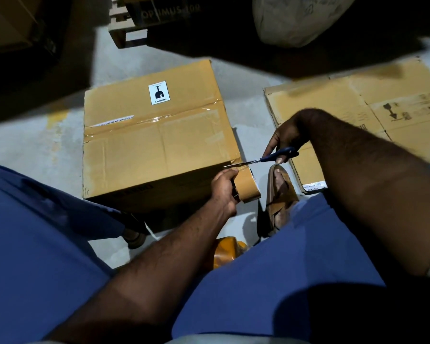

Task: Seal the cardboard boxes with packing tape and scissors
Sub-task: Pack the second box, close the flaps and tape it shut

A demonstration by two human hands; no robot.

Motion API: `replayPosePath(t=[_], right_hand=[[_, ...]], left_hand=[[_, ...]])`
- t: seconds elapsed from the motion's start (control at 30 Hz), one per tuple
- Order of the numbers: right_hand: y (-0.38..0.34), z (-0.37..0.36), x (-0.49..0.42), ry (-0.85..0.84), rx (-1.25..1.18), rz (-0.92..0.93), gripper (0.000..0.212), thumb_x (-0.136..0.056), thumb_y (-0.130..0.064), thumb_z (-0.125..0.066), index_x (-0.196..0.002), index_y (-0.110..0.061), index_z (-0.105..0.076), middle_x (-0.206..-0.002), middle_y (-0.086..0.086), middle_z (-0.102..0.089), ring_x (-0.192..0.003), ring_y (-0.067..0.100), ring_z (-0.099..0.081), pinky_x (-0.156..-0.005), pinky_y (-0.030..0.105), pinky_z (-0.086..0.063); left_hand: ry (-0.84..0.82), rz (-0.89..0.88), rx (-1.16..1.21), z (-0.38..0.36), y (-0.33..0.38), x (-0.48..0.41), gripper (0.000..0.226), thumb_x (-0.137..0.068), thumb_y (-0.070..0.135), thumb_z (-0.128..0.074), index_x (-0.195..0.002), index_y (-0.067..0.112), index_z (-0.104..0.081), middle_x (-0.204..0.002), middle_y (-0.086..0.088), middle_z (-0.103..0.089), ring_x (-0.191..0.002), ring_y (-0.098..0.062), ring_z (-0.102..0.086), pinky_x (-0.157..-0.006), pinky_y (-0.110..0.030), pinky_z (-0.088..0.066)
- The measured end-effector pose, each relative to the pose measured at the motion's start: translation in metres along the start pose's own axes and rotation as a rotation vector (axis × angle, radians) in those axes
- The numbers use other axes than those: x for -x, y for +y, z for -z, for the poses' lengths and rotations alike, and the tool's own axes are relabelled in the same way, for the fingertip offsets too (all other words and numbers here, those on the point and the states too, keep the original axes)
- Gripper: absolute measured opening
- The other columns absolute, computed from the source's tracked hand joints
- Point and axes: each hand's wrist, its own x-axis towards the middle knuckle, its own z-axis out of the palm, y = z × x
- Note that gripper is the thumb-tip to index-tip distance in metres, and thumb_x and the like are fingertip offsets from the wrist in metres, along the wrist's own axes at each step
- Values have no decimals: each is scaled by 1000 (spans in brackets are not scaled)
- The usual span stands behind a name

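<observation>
Cardboard box [157, 137] on the floor [35, 145], top seam taped. Flattened cardboard [345, 108] lies to its right, apart. Left hand [224, 188] grips tape roll [247, 186] at the box's near right corner. Right hand [283, 137] holds blue-handled scissors [266, 158], fingers through the loops, blades across the tape strip there.

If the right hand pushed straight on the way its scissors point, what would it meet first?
The right hand aims its scissors at the tape strip stretched from the box corner to the roll in the left hand. That strip comes first; the blades look already at it, depth unclear.
</observation>
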Motion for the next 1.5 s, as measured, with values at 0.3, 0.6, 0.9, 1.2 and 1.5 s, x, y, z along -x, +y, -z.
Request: replayPosePath(t=[0.3, 0.6, 0.9, 1.2, 1.5], right_hand=[[-2, -3, 6, 33, -42, 35, 52, -69, -8, -82, -120, -17, -75, -87, 11, -72, -68, 16, -65, -58, 28, -53], [4, -1, -5, -80, -62, 26, 88, -54, -27, -101, -131, -6, -65, -92, 13, -61, -71, 19, -53, -61, 29, -48], [-2, -7, 4, 14, -80, 53, 55, -68, -7, -79, -123, -13, -72, -87, 8, -72, -67, 12, -68, -57, 22, -54], [5, -3, -3, -28, -33, 42, 84, -56, -31, -99, -127, 0, -66, -80, 7, -65, -61, 14, -55, -54, 24, -47], [2, -8, -6, -160, -5, -13, 84, -49, -23, -103, -127, -18, -72, -96, 19, -63, -74, 27, -53, -56, 29, -49]], left_hand=[[8, 53, 16, -2, 4, 1, 18, -96, 21, -60, -112, 13, -65, -91, -8, -68, -79, -24, -63, -64, -32, -53], [18, 44, -15, -2, 2, 0, 30, -94, 24, -64, -119, 10, -66, -101, -13, -70, -88, -32, -67, -78, -50, -58], [32, 48, -47, -4, 4, -1, 23, -96, 20, -62, -115, 9, -66, -98, -10, -69, -86, -26, -64, -69, -35, -54], [12, 33, -65, -1, 7, -2, 27, -94, 15, -65, -119, 5, -64, -104, -14, -70, -86, -28, -67, -78, -43, -58], [21, 83, -245, 7, -2, 8, 26, -88, 19, -67, -112, 10, -65, -110, -21, -69, -98, -38, -69, -78, -52, -60]])
